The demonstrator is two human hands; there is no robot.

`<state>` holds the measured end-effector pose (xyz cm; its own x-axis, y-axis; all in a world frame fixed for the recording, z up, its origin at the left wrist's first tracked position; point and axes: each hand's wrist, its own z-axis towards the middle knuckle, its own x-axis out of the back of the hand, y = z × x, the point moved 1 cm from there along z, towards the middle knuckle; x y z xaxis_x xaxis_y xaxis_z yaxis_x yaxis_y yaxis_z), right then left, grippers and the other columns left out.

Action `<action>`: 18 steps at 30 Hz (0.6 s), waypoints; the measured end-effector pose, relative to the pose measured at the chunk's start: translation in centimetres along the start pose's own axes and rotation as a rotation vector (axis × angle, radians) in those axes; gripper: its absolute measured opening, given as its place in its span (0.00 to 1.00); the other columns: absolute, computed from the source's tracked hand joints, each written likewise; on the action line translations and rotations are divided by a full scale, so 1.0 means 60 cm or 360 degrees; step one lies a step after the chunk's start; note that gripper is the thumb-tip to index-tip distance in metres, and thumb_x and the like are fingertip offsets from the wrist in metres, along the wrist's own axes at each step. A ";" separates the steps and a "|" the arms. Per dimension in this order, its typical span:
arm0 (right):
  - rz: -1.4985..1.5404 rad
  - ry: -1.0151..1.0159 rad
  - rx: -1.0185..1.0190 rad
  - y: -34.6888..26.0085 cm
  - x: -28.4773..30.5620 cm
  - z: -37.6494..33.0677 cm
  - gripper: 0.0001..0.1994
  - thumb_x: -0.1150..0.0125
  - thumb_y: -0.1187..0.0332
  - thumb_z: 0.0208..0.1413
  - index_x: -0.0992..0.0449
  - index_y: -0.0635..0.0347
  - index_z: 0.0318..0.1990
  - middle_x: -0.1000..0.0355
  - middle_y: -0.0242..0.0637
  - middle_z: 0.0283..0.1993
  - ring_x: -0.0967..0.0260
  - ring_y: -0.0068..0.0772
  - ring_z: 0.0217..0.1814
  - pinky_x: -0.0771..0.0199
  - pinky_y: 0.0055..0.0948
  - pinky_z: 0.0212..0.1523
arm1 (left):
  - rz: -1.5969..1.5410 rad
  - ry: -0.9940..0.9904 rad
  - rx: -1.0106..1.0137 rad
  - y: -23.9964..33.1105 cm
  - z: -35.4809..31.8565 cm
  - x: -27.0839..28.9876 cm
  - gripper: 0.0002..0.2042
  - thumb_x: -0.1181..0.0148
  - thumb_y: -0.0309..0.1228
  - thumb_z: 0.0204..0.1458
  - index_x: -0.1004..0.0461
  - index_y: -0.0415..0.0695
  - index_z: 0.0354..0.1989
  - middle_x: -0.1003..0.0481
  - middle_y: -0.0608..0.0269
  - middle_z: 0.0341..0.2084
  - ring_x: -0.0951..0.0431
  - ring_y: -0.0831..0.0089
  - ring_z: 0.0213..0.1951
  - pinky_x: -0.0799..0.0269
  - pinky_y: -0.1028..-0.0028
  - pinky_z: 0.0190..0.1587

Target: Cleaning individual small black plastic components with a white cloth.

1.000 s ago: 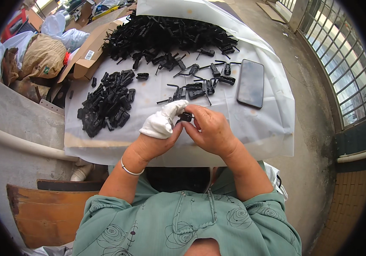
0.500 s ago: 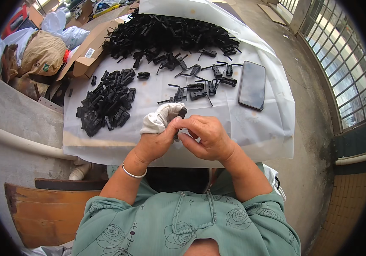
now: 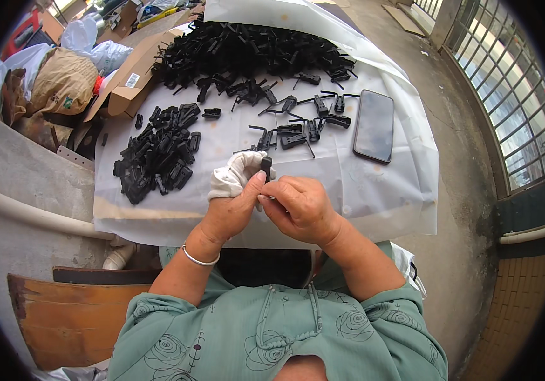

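Observation:
My left hand (image 3: pixel 231 213) grips a white cloth (image 3: pixel 233 176) and pinches a small black plastic part (image 3: pixel 265 167) held upright. My right hand (image 3: pixel 301 206) is closed against the left, its fingertips on the lower end of the same part. Both hands hover over the near edge of a white plastic sheet (image 3: pixel 374 197). To the left lies a heap of small black parts (image 3: pixel 158 155). A much larger heap of black parts (image 3: pixel 247 54) fills the far side. Several loose black clips (image 3: pixel 298 130) lie between, just beyond my hands.
A dark phone (image 3: pixel 374 125) lies flat at the right of the sheet. A cardboard box (image 3: pixel 134 75) and stuffed bags (image 3: pixel 59 79) stand at the far left. A white pipe (image 3: pixel 24 213) runs along the left; a wooden board (image 3: pixel 69 317) is at the lower left. Window grilles (image 3: pixel 507 82) line the right.
My hands have shifted slightly and drawn together. The white cloth is now more tucked into the left hand, and the black part stands up between the fingertips.

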<state>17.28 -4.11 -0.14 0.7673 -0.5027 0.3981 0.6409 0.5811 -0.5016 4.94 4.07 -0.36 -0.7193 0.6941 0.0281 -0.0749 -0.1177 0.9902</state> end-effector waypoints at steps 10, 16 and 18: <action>0.0028 0.0132 -0.0114 0.000 0.004 0.003 0.07 0.40 0.77 0.44 0.30 0.62 0.33 0.33 0.36 0.22 0.35 0.37 0.20 0.35 0.30 0.20 | -0.0051 -0.0011 -0.0042 0.003 -0.004 -0.005 0.12 0.50 0.26 0.56 0.36 0.38 0.48 0.31 0.67 0.31 0.34 0.84 0.27 0.35 0.84 0.26; 0.0036 0.0269 -0.0256 0.005 0.002 0.000 0.05 0.42 0.79 0.46 0.31 0.63 0.30 0.36 0.34 0.20 0.40 0.25 0.15 0.40 0.23 0.16 | -0.0110 -0.0054 0.0035 0.007 -0.008 -0.004 0.14 0.49 0.25 0.56 0.36 0.37 0.50 0.30 0.65 0.33 0.33 0.83 0.26 0.35 0.83 0.26; 0.0050 0.0278 -0.0296 0.004 0.001 0.000 0.05 0.41 0.79 0.46 0.31 0.63 0.30 0.36 0.34 0.20 0.40 0.24 0.15 0.41 0.23 0.16 | -0.0088 -0.0072 0.0037 0.007 -0.009 -0.004 0.14 0.49 0.25 0.56 0.36 0.37 0.50 0.29 0.65 0.33 0.32 0.83 0.25 0.35 0.83 0.26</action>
<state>17.51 -3.98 -0.22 0.7611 -0.5987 0.2494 0.5895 0.4783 -0.6509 4.70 3.50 -0.02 -0.6826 0.7305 -0.0211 -0.0970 -0.0620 0.9933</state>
